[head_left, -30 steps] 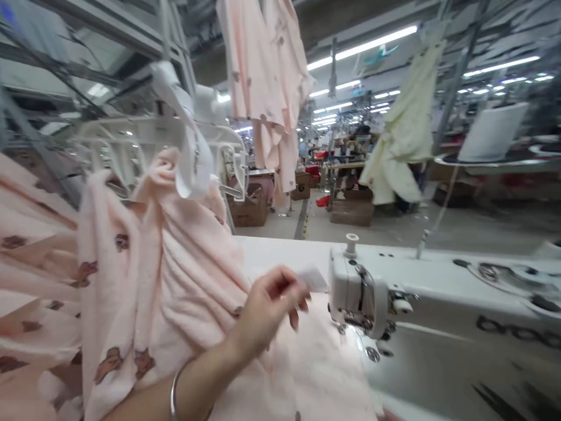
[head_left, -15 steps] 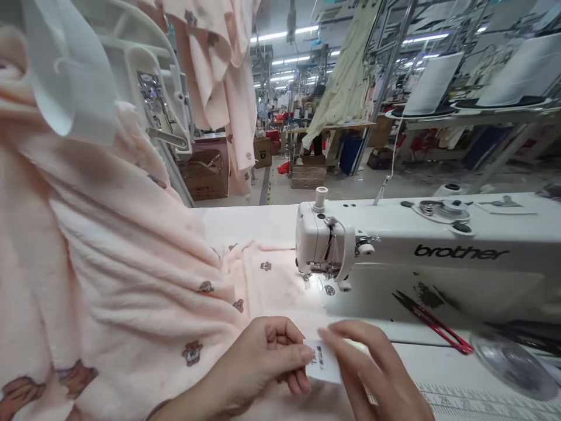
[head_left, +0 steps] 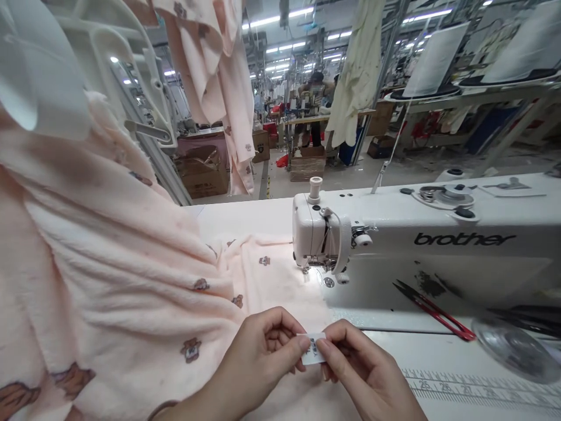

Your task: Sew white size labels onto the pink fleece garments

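Note:
A small white fabric label (head_left: 314,352) with dark printing is pinched between both hands, over the near part of the pink cloth. My left hand (head_left: 267,354) grips its left edge between thumb and fingers. On the opposite edge, my right hand (head_left: 362,365) pinches it the same way. Soft pink cloth (head_left: 144,292) printed with brown bears spreads across the table's left side and runs up to the needle area of the white sewing machine (head_left: 322,234). The machine's lamp lights the cloth there.
Red-handled thread snips (head_left: 438,313) lie on the machine bed, beside a clear round plastic object (head_left: 515,349). A printed ruler scale (head_left: 477,393) runs along the table's front right. Thread cones (head_left: 433,61) stand behind. More pink fabric (head_left: 236,99) hangs at the back; a person works far off.
My right hand's fingers have closed onto the label's right edge, where they were looser and blurred before. The label now sits flatter between both hands. The view has shifted slightly.

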The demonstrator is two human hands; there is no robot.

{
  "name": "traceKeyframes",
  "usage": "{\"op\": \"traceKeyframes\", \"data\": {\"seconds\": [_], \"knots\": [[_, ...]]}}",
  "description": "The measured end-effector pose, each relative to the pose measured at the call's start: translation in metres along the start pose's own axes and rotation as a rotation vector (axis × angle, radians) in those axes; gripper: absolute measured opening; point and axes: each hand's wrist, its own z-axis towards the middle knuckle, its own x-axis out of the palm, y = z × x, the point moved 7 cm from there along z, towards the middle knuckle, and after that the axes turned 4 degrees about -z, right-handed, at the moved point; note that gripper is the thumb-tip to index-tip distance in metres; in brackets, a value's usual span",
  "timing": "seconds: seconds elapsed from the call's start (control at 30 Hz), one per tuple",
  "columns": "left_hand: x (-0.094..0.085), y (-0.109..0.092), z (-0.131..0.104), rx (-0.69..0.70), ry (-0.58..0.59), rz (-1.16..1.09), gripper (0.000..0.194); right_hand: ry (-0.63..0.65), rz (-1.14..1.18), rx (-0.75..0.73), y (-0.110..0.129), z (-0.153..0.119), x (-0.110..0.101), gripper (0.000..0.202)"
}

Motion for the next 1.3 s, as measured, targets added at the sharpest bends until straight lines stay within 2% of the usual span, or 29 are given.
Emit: {"op": "traceKeyframes", "data": {"seconds": [0.07, 0.13, 0.2, 0.23, 0.33, 0.43, 0.5, 0.57, 0.63, 0.7, 0.8, 0.9, 1.0, 1.3], "knots": [[-0.005, -0.012, 0.005, 0.011, -0.018, 0.086, 0.027, -0.034, -0.113, -0.076, -0.002, -0.002, -0.01, 0.025], [-0.015, -0.034, 0.016, 0.12, -0.087, 0.318, 0.023, -0.142, -0.354, -0.21, -0.005, -0.006, -0.024, 0.017], [-0.022, -0.052, 0.032, 0.258, -0.159, 0.596, 0.016, -0.262, -0.663, -0.425, -0.009, -0.012, -0.029, 0.019], [-0.025, -0.055, 0.042, 0.305, -0.177, 0.702, 0.013, -0.293, -0.81, -0.545, -0.012, -0.016, -0.026, 0.022], [-0.031, -0.037, 0.073, 0.333, -0.173, 0.818, 0.005, -0.241, -1.139, -0.807, -0.03, -0.022, -0.002, 0.034], [-0.037, -0.013, 0.085, 0.325, -0.154, 0.808, 0.008, -0.197, -1.301, -0.9, -0.045, -0.022, 0.015, 0.033], [-0.038, -0.008, 0.082, 0.332, -0.148, 0.796, 0.009, -0.192, -1.306, -0.939, -0.045, -0.022, 0.018, 0.03], [-0.034, -0.016, 0.076, 0.355, -0.161, 0.786, 0.007, -0.184, -1.212, -0.908, -0.04, -0.02, 0.012, 0.025], [-0.029, -0.024, 0.072, 0.339, -0.172, 0.728, 0.011, -0.196, -1.086, -0.797, -0.036, -0.013, 0.0, 0.015], [-0.021, -0.02, 0.076, 0.211, -0.116, 0.59, 0.015, -0.223, -1.011, -0.642, -0.036, -0.003, -0.011, 0.01], [-0.008, 0.004, 0.088, -0.01, -0.006, 0.407, 0.021, -0.281, -0.98, -0.489, -0.042, 0.008, -0.02, 0.015], [-0.007, 0.024, 0.098, -0.047, -0.036, 0.368, 0.024, -0.325, -0.997, -0.507, -0.047, 0.01, -0.019, 0.02], [-0.01, 0.035, 0.102, -0.038, -0.078, 0.364, 0.022, -0.295, -1.051, -0.548, -0.049, 0.009, -0.016, 0.034], [-0.011, 0.038, 0.1, -0.026, -0.144, 0.416, 0.018, -0.314, -1.024, -0.545, -0.045, 0.008, -0.013, 0.033]]}}
